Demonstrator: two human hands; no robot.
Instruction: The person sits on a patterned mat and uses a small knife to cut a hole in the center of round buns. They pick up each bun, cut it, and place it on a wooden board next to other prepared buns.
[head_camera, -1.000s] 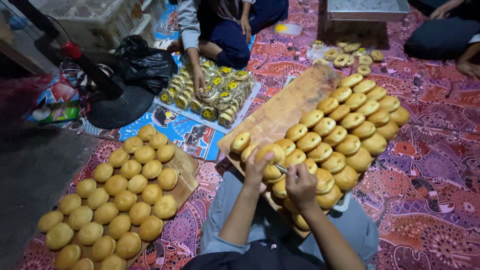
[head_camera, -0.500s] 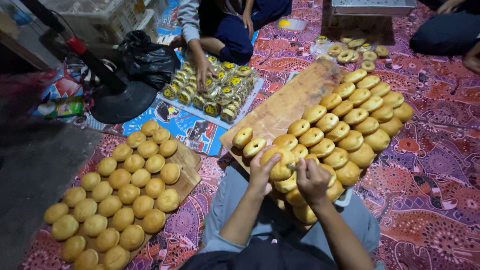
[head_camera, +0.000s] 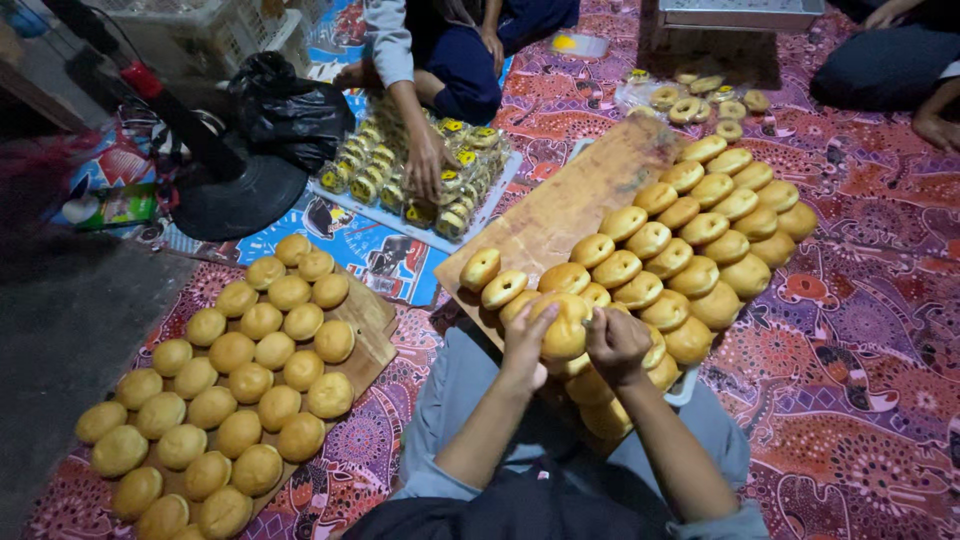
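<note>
A round golden bun (head_camera: 566, 326) sits clasped between the left hand (head_camera: 527, 335) and right hand (head_camera: 616, 343), fingers curled closed on it, above the wooden board (head_camera: 560, 205); rows of buns (head_camera: 700, 225) lie just beyond the fingertips.

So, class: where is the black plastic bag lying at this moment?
In the head view, the black plastic bag lies upper left, beside the tray of wrapped buns and a seated person's reaching hand.
</note>
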